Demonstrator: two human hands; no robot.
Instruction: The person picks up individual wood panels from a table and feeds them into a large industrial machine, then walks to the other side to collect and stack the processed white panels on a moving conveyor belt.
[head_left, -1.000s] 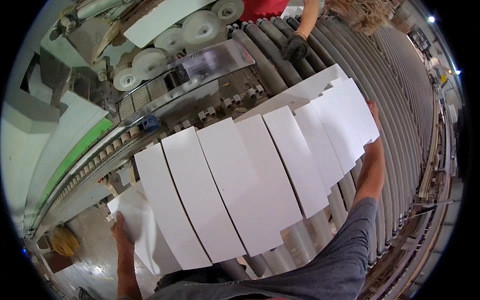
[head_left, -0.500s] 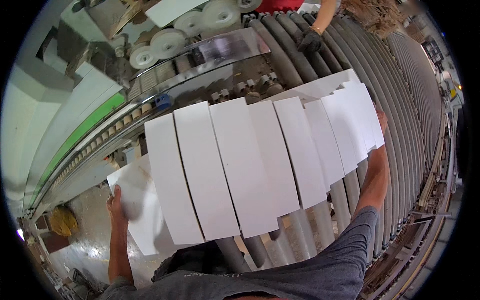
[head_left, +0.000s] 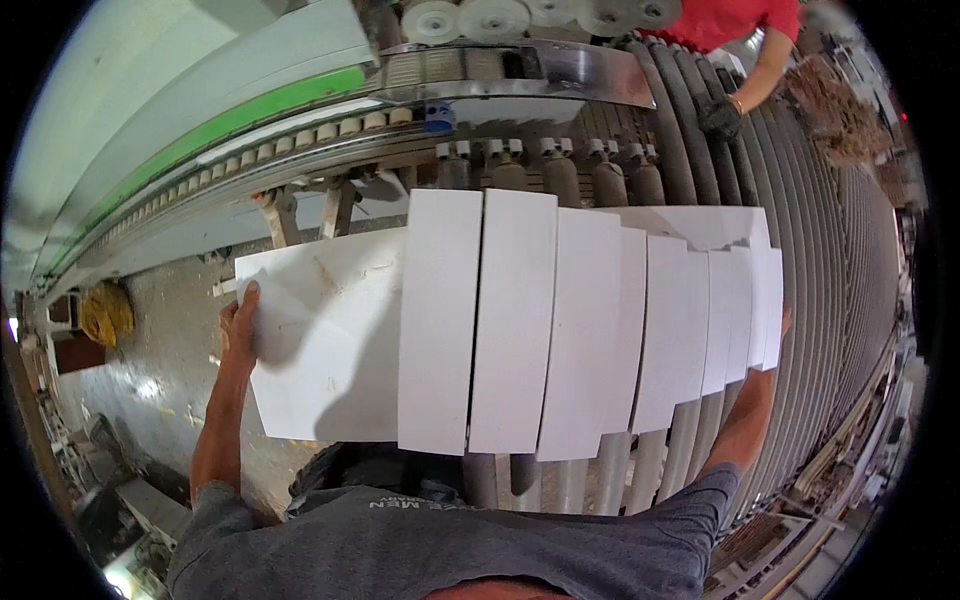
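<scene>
A large white board (head_left: 325, 350) lies across in front of me, its left part reaching past the rollers over the floor. On top of it, several narrower white panels (head_left: 438, 320) overlap in a row, stepping down in length to the right. My left hand (head_left: 240, 318) grips the board's left edge, thumb on the upper face and fingers mostly beneath. At the far right end, my right hand (head_left: 787, 318) closes round the ends of the panels; most of it is hidden behind them.
A roller conveyor (head_left: 845, 290) runs under and right of the panels. Ahead stands a machine with a green stripe (head_left: 240, 128) and white wheels (head_left: 494, 18). A co-worker's dark-gloved hand (head_left: 721, 117) rests over the far rollers. A yellow bag (head_left: 105, 312) lies on the floor at left.
My view has turned, so the machine and rollers sit differently. The board and panels now lie more level across it, and more of the board's left part shows. Both hands keep their places.
</scene>
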